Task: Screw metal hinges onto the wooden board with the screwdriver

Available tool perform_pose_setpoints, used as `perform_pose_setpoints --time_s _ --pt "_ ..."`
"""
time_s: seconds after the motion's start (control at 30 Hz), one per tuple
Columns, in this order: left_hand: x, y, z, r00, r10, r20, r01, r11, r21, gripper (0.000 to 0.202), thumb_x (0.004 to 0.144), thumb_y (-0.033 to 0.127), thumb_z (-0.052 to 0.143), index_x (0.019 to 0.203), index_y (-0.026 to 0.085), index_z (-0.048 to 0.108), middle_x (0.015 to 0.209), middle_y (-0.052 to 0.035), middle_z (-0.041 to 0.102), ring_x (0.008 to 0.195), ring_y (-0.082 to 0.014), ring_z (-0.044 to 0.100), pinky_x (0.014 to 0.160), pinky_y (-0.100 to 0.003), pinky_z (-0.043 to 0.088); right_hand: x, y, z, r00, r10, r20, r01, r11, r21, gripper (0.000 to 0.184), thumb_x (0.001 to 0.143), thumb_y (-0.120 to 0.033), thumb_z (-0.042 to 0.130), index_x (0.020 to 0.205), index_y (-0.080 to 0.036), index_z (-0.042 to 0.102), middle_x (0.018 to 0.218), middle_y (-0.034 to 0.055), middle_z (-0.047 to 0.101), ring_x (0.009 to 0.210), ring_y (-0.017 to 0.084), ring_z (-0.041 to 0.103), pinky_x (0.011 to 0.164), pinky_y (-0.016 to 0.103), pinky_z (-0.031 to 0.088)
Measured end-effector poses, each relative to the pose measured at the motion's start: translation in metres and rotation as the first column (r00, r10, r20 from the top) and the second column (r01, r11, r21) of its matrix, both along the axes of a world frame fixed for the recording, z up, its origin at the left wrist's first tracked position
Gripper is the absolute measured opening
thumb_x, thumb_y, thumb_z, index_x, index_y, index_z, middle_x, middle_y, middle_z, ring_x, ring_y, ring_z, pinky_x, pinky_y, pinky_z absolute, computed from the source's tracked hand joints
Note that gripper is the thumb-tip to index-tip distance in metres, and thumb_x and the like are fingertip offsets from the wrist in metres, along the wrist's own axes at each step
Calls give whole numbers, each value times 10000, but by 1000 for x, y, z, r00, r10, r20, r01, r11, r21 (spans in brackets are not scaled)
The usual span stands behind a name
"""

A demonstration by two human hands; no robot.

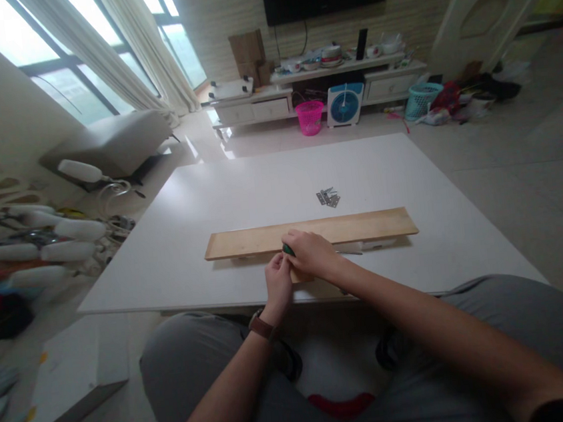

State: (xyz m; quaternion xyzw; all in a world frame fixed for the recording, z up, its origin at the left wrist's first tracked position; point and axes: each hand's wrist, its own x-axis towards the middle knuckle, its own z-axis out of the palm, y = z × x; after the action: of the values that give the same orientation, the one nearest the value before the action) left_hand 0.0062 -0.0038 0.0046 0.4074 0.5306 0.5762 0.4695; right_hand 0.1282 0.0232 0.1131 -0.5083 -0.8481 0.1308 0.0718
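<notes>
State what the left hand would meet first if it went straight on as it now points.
The left hand would probably meet the green object held in the right hand, though depth there is unclear.

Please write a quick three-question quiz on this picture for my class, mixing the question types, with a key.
1. Which wrist wears the watch? A: left. B: right.
2. True or false: the small metal pieces lie on top of the wooden board.
3. Fill in: the right hand holds a small object coloured ____.

Key: 1. A. 2. False; they lie on the white table, beyond the board. 3. Green.
</notes>
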Motion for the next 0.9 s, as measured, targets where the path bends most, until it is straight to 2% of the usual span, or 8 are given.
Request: perform_pose_setpoints --time_s 0.07,0.17,0.27,0.37,0.47,0.63,0.9 --pt "0 0 -1 1000 3 4 -3 1000 -5 270 796 410 682 677 177 614 682 -1 636 669 -133 512 648 -230 423 0 -1 6 1000 -1 -4 1 1000 5 139 982 -254 541 1025 -209 666 1155 81 754 994 237 729 754 308 467" --pt "0 0 -1 1000 1 21 -1 1000 -24 276 793 425 692 699 174 626 695 2 634 677 -134 520 643 -231 423 8 -1 23 1000 -14 -9 14 1000 17 126 942 -230 567 1007 -209 672 1097 84 771 985 235 727 735 298 439" --pt "0 -1 0 999 -9 45 12 998 -67 299 786 462 695 761 167 658 722 -3 646 679 -144 541 623 -239 431 26 2 43 998 -61 4 60 998 36 187 907 -165 542 1021 -195 688 1052 109 777 937 237 726 701 298 402" --pt "0 -2 3 999 -10 33 13 995 -100 327 779 486 690 789 160 675 733 -11 652 685 -155 560 617 -248 442 46 4 53 988 -133 82 133 991 6 190 891 -204 570 1011 -202 718 1035 120 779 892 237 712 679 295 383" --pt "1 -2 4 1000 2 28 1 994 -106 333 771 491 683 776 158 672 732 -16 653 697 -160 564 622 -251 445 62 1 47 973 -137 184 152 986 -66 215 886 -185 559 1006 -211 735 1088 123 783 939 242 718 709 299 401" --pt "1 0 7 1000 12 26 -9 993 -118 305 752 474 660 746 169 644 725 -20 644 715 -163 559 633 -252 444 79 -7 22 954 -116 275 162 975 -152 262 865 -142 564 1023 -206 762 1101 138 793 949 262 740 724 307 443" --pt "0 0 9 999 -36 -19 32 988 -150 265 741 438 629 763 174 635 745 -32 656 715 -175 581 635 -266 461 75 -10 3 940 -44 337 120 971 -209 292 891 -111 556 1055 -227 768 1148 141 798 1046 307 773 785 340 522"
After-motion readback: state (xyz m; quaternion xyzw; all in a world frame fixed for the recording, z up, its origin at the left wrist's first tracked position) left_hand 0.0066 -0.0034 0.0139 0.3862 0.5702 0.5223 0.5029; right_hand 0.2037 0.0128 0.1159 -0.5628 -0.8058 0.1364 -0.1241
